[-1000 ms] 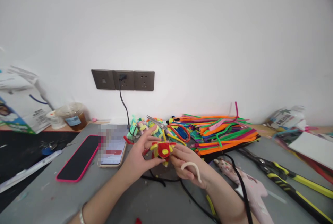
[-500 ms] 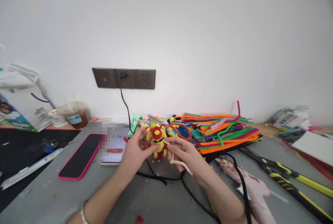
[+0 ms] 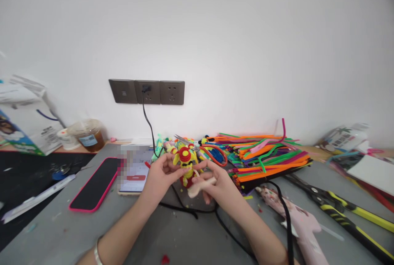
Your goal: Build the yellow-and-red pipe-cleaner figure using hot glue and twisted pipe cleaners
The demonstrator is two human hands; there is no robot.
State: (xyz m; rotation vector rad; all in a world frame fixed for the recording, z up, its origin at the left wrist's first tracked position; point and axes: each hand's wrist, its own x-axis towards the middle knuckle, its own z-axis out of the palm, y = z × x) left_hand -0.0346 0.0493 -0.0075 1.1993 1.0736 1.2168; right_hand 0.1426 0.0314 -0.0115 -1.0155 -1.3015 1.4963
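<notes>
The grey tabletop [image 3: 138, 236] is backed by a white wall, and a pile of coloured fuzzy stems [image 3: 272, 162] is spread along its far side, with a pink glue gun [image 3: 303, 226] laid nearer, to the right. The left hand [image 3: 161, 176] is bent around one side of a small red-and-yellow figure [image 3: 185, 157], which is held upright above the table, pinched between thumb and fingers. By the right hand [image 3: 221, 183], thumb and fingertips are brought close at the figure's other side, and a cream strip [image 3: 201, 187] appears to be pinched there, though the exact contact is blurred. It is judged that the strip is being fitted to the figure's side; for the next move, a steady left hold and careful guiding of the strip's end seem to be called for. Compared with half a second ago, the figure is kept in nearly the same place, while the strip's loose end has been swung from below the right palm to the figure's front.
</notes>
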